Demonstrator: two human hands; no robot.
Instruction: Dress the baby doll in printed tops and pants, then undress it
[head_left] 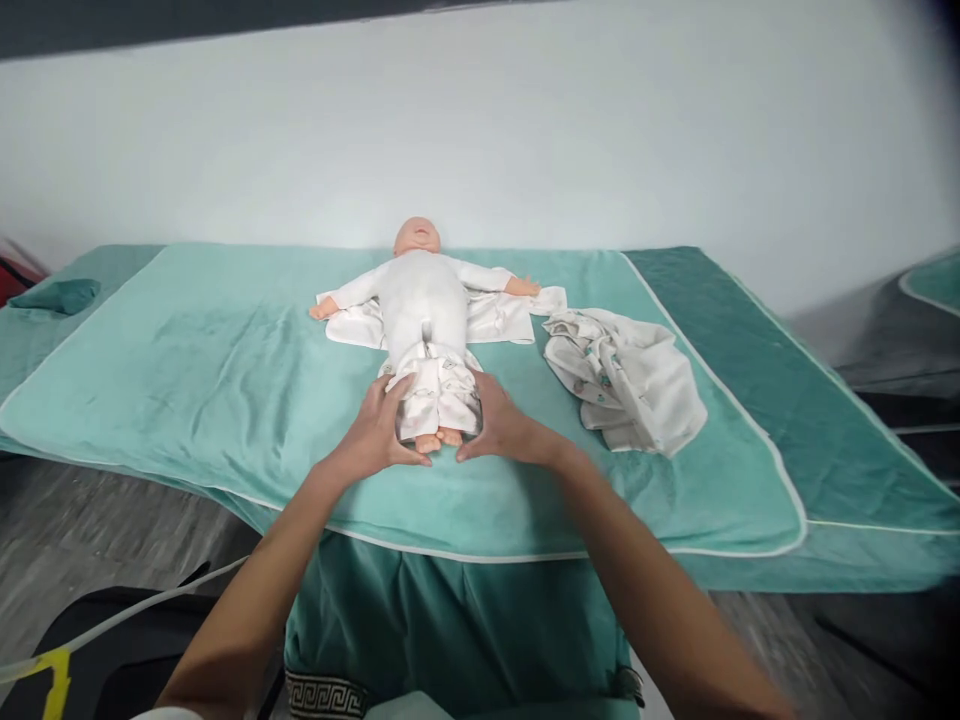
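A baby doll (pixel 424 300) in a white bodysuit lies on its back, arms spread, head toward the wall. White printed baby pants (pixel 439 390) cover its legs, and its bare feet (pixel 439 438) stick out at the cuffs. My left hand (pixel 379 425) curves around the left side of the pants, fingers against the cloth near the top and thumb below by the foot. On the opposite side my right hand (pixel 502 420) holds the pants in the same way, its fingertips partly hidden behind the fabric. A white garment (pixel 502 318) is spread flat under the doll's torso and arms.
A crumpled white printed cloth (pixel 626 380) lies to the doll's right in view. The green padded mat (pixel 225 370) has a pale edge and covers the bed. A white wall (pixel 480 120) stands directly behind. A pale cable (pixel 150 605) runs at lower left.
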